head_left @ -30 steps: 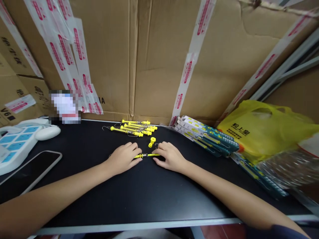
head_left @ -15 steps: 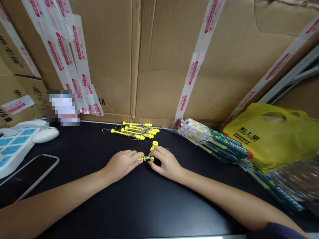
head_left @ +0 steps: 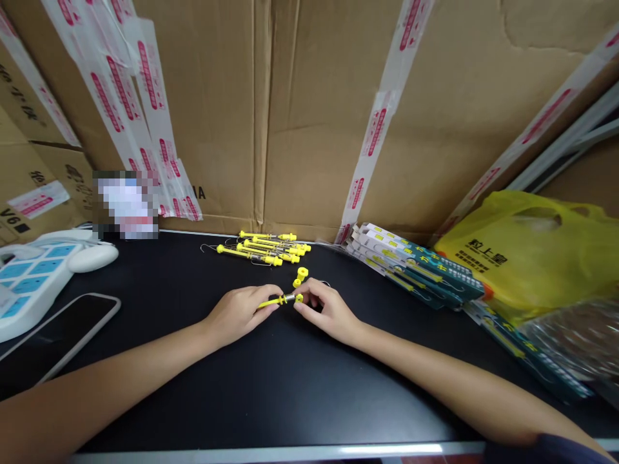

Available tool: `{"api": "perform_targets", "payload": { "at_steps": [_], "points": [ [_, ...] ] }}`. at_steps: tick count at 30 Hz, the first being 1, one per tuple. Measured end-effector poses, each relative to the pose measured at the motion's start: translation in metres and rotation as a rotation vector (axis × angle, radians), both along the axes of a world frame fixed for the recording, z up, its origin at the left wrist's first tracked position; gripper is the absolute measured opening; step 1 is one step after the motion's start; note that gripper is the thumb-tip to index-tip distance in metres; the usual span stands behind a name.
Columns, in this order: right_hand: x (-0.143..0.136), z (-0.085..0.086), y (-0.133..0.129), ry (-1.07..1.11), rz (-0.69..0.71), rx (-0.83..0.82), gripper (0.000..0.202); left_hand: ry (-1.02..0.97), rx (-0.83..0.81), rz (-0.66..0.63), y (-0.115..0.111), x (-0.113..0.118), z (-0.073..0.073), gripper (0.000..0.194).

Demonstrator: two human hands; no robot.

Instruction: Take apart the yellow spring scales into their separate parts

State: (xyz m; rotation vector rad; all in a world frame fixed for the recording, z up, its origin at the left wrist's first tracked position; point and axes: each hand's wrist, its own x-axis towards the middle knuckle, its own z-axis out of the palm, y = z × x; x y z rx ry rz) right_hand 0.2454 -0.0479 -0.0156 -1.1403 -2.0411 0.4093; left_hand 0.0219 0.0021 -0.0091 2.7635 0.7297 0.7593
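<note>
And here's the switch at the centre of the table [head_left: 271,386]! A second ago a thin yellow length ran out of the right hand [head_left: 333,312]; now that strip has gone from sight, and a bright silver section [head_left: 291,298] with a chunky yellow end [head_left: 299,298] sits there instead. The hands have drawn nearer, too, and against half a second ago a longer stretch of yellow shaft [head_left: 269,303] shows from the left hand [head_left: 242,314]. It looks as though the work has moved to the joint at this end, the parts now sitting in line rather than apart.

Now the grip. On the left, thumb and fingers pinch the shaft tightly, its far end hidden under the palm. On the right, thumb and fingertips close around the yellow end, with only a narrow gap between them. So the whole piece bridges the hands, slightly tilted, its right end the higher, silver bare in the middle. Just beyond the right fingertips lie two loose yellow parts [head_left: 302,273], apparently untouched.
</note>
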Motion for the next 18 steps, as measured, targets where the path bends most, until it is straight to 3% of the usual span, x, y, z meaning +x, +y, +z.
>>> {"api": "perform_targets", "payload": {
  "at_steps": [4,9,13,18],
  "points": [
    [-0.0004,-0.0014,0.0002,0.029,0.028,-0.010,0.013,-0.034,-0.057,-0.033,-0.0015,-0.0002,0.0000,0.023],
    [-0.0008,0.0019,-0.0001,0.093,-0.045,0.012,0.020,-0.074,-0.171,0.070,-0.0014,-0.0007,0.0015,0.025],
    [0.0001,0.0044,-0.0001,0.144,-0.055,-0.018,0.023,-0.106,-0.260,0.071,-0.0011,-0.0013,0.0048,0.024],
    [-0.0001,0.0055,-0.0017,0.124,-0.010,-0.018,0.025,-0.115,-0.149,0.015,-0.0051,-0.0009,0.0061,0.026]
  ]
}}
